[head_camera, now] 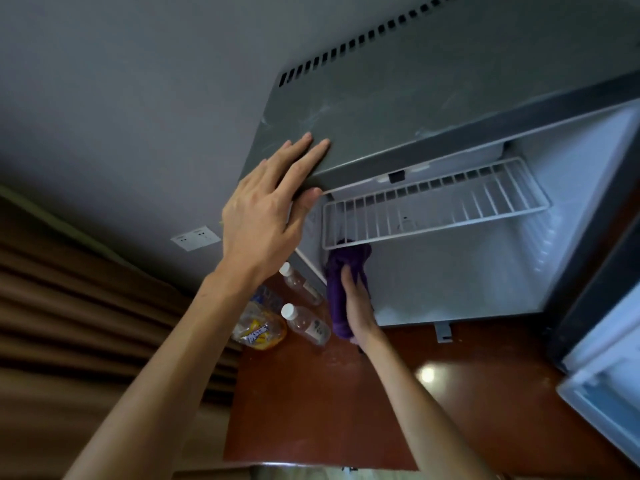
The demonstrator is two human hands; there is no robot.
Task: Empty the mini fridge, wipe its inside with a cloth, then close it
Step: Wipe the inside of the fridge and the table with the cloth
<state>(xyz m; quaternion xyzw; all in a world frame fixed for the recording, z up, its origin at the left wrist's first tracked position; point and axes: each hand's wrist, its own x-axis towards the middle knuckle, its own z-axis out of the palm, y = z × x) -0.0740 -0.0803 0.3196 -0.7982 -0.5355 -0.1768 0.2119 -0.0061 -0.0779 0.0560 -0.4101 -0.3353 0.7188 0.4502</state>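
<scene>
The grey mini fridge (pixel 398 109) stands on a red-brown tabletop (pixel 311 403) with its door (pixel 602 362) swung open to the right. Its white inside holds only a wire shelf (pixel 436 206). My left hand (pixel 273 209) lies flat, fingers spread, on the fridge's top left corner, thumb at the front edge. My right hand (pixel 356 303) presses a purple cloth (pixel 341 292) against the lower left inner wall, below the shelf. Two clear bottles with white caps (pixel 304 323) (pixel 299 284) and a yellow snack bag (pixel 259 330) lie on the table left of the fridge.
A grey wall with a white socket plate (pixel 195 238) is behind the table. Brown curtains (pixel 86 323) hang at the left. A bright light reflection (pixel 427 375) sits on the tabletop in front of the fridge.
</scene>
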